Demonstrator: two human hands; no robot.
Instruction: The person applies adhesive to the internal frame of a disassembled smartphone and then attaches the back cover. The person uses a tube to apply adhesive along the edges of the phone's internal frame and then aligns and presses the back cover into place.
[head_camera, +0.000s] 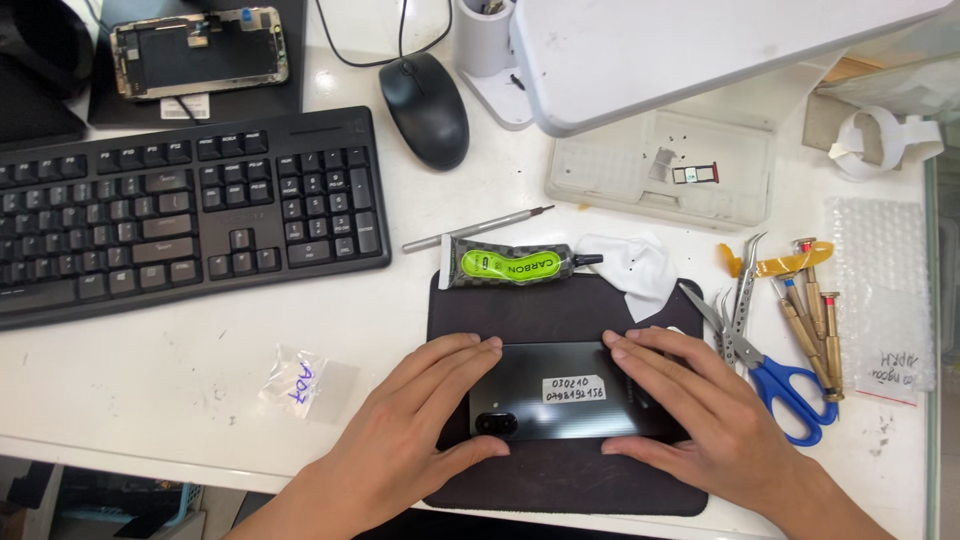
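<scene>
- One black keyboard lies at the far left of the white table, well apart from the hands.
- One opened phone body rests on a dark pad behind the keyboard, inner parts showing.
- One small clear plastic bag lies on the table just left of the left hand.
- One left hand lies flat, fingers spread, on the left end of the phone; thumb at the near edge, fingertips at the far edge. Its grip is wide, pressing rather than closing round anything.
- One dark phone lies back up on a black mat at the near table edge, between both hands, with a white label on its back and the camera lens at its left end.
- One black mouse sits behind, right of the keyboard.
- One glue tube, green and black, lies on the mat's far edge; one thin metal tool lies just behind it.
- One white cloth touches the mat's far right corner.
- One right hand lies flat on the phone's right end, grip likewise wide, covering that end.
- One clear parts tray sits behind, partly under a white stand.
- One pair of blue-handled scissors lies just right of the right hand, beside tweezers and three or so screwdrivers.
- One bubble-wrap sheet lies at the far right.
</scene>
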